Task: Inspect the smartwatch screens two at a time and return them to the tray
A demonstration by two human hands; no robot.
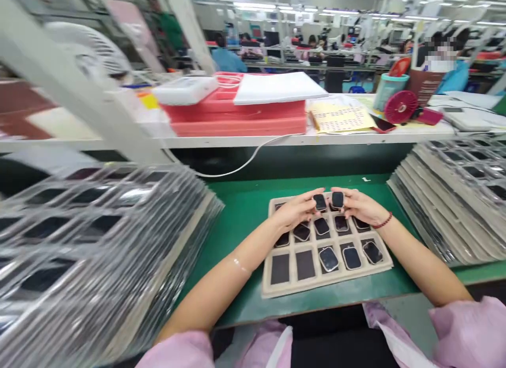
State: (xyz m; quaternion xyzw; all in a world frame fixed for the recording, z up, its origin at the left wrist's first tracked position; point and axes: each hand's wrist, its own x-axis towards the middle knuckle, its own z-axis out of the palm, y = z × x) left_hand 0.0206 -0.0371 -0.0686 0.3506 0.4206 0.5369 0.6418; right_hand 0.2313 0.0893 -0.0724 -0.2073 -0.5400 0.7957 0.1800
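Observation:
A beige compartment tray (276, 290) lies on the green worktop, with several dark-faced smartwatch cases (351, 258) in its pockets. Two pockets at the front left show only dark bottoms. Above the back row, my left hand (298, 210) is closed with a smartwatch case (320, 202) between thumb and fingers. My right hand (359, 205) likewise pinches another smartwatch case (337, 200), close beside the first. Both cases have their dark faces turned toward me. My hands and the held cases hide part of the tray's back and middle rows.
Tall stacks of clear and beige trays stand at the left (190, 210) and right (427, 199). Behind the worktop (237, 199), a white shelf (237, 142) carries red bins (237, 117), papers and a small pink fan (400, 107). A white cable (237, 170) droops below it. People sit farther back.

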